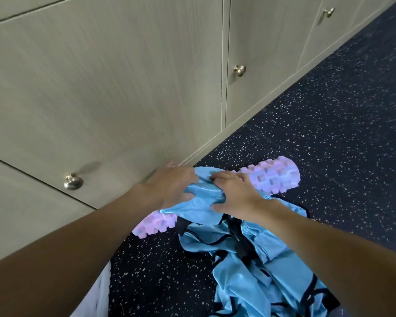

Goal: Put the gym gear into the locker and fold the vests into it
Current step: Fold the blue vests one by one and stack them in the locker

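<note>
A left hand (169,186) and right hand (236,195) both grip one bunched blue vest (204,199) just above the pink foam roller (274,177), which lies lengthwise beside the closed locker doors (101,88).

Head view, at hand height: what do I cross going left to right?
Brass locker knob → left hand → bunched blue vest gripped by both hands → right hand. The pink foam roller spans behind them, so I leave it out.
</note>
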`<act>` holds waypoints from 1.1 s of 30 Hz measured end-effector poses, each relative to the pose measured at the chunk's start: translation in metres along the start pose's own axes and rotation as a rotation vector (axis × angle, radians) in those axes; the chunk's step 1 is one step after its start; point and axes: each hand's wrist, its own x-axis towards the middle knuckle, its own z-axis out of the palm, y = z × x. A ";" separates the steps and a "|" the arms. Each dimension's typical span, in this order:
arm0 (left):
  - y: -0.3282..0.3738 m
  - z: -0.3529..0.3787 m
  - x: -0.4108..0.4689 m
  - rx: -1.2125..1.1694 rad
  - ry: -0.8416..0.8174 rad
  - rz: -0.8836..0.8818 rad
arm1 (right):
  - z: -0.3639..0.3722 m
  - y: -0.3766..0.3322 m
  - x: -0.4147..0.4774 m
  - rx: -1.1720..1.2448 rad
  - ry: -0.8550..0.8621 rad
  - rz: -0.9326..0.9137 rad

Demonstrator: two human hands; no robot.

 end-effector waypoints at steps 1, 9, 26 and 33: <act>-0.002 -0.002 -0.005 -0.031 0.016 -0.005 | -0.001 -0.001 -0.001 0.044 0.033 -0.004; 0.004 -0.032 -0.017 -0.165 0.149 -0.013 | -0.019 -0.009 -0.014 0.396 0.081 0.096; 0.040 0.020 0.017 -0.585 0.153 -0.426 | -0.013 0.009 -0.020 0.620 0.093 0.525; 0.036 -0.002 0.015 -0.371 0.219 -0.199 | -0.031 0.016 -0.016 0.704 0.035 0.459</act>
